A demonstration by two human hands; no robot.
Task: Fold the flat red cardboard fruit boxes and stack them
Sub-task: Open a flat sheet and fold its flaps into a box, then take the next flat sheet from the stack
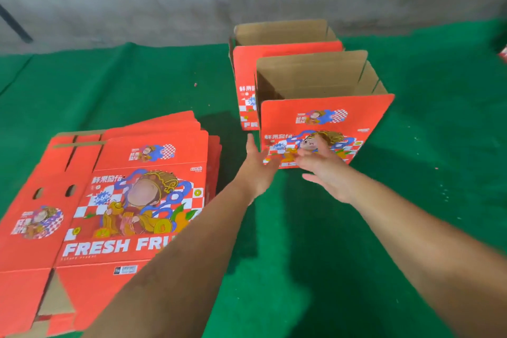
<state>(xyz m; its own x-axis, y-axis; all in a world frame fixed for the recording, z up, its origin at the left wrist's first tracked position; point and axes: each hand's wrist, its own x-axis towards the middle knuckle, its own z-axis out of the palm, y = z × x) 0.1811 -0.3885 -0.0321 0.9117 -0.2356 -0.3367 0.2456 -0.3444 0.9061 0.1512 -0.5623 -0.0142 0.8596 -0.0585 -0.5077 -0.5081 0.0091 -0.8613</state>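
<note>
A pile of flat red fruit boxes (115,200) lies at the near left on the green cloth, printed side up. Two folded red boxes stand open-topped in the middle: the nearer box (323,118) and, close behind it, the farther box (282,44). My left hand (258,167) is stretched out with fingers apart, just left of the nearer box's front face and holding nothing. My right hand (326,170) is spread in front of that same face, at or just off its lower part; I cannot tell whether it touches.
Green cloth (411,200) covers the table. A grey wall runs behind it. A dark bar (13,25) leans at the far left. A small bit of red (503,53) shows at the right edge.
</note>
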